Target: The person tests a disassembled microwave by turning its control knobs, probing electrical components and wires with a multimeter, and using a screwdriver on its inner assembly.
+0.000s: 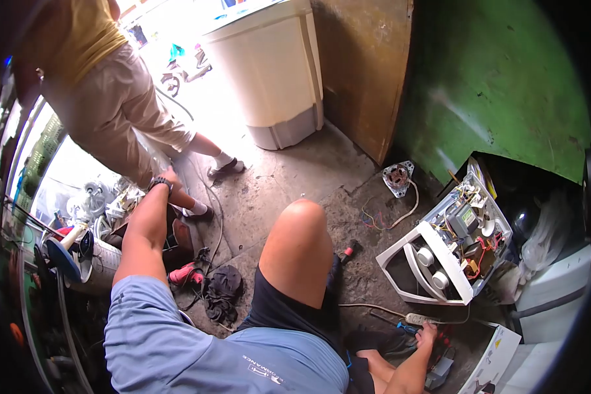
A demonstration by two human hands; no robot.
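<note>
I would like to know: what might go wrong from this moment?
The opened appliance shows exposed wiring; if it is powered, touching inside could give a shock. The right hand is close to the power strip, so it might tug the cord. The cable near the shoes of the other person might trip them.

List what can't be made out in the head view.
All in the head view:
Other person: head cut off by the top edge.
Left hand: fingers too small against that person's trousers; contact unclear.
Right hand: fingers too small; hold on blue-handled tool or power strip unclear.
Tall white appliance: top partly cut off by the top edge.
Opened appliance: markings on dials too small to read.
</note>
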